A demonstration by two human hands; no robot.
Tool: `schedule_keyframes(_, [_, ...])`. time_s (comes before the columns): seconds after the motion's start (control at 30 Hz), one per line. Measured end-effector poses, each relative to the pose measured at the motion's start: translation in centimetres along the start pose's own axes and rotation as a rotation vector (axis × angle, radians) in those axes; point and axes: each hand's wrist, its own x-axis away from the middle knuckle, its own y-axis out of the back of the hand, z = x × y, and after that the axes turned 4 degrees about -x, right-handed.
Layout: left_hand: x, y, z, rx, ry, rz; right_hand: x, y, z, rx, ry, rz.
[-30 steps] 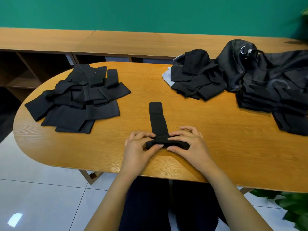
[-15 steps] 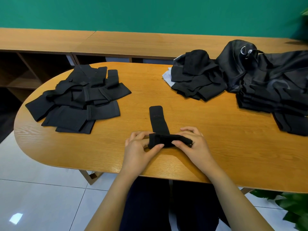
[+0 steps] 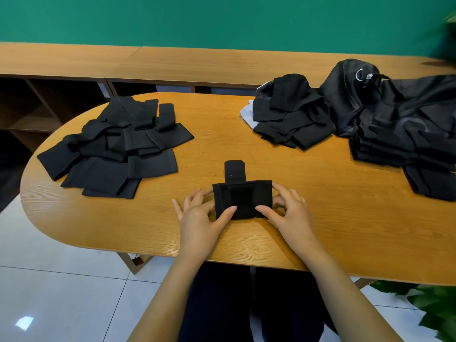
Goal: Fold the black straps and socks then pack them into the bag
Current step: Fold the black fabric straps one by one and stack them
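Held a folded black strap (image 3: pixel 243 197) between left hand (image 3: pixel 198 219) and right hand (image 3: pixel 293 215) — thumbs pressed on its near edge, fingers curved round its sides. Had it on the table (image 3: pixel 320 213) near the front edge. Had a loose pile of straps (image 3: pixel 116 149) well apart on the left, a folded heap (image 3: pixel 291 117) at far right touching the black bag (image 3: pixel 345 99) — tag (image 3: pixel 369 76) by its metal ring (image 3: pixel 357 74) too small to read.

I can read no words, numbers or brand names anywhere in front of me. The bag (image 3: pixel 345 104) carries a metal ring (image 3: pixel 357 74) with a small tag (image 3: pixel 369 76) beside it, too small for me to make out. A faint grey curved mark (image 3: pixel 417 124) on its fabric forms no letter I can tell.
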Motion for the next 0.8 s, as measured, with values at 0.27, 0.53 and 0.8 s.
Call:
schedule_keyframes(0.27, [0.1, -0.4, 0.0, -0.141, 0.075, -0.017, -0.1, 0.0, 0.0, 0.071, 0.051, 0.011])
schedule_keyframes(0.53, [0.0, -0.2, -0.1, -0.131, -0.049, -0.023, 0.0, 0.0, 0.5, 0.240, 0.222, 0.049])
schedule_keyframes(0.8, [-0.2, -0.1, -0.1, -0.282, -0.138, 0.177, -0.3, -0.1, 1.1, 0.367, 0.147, 0.218])
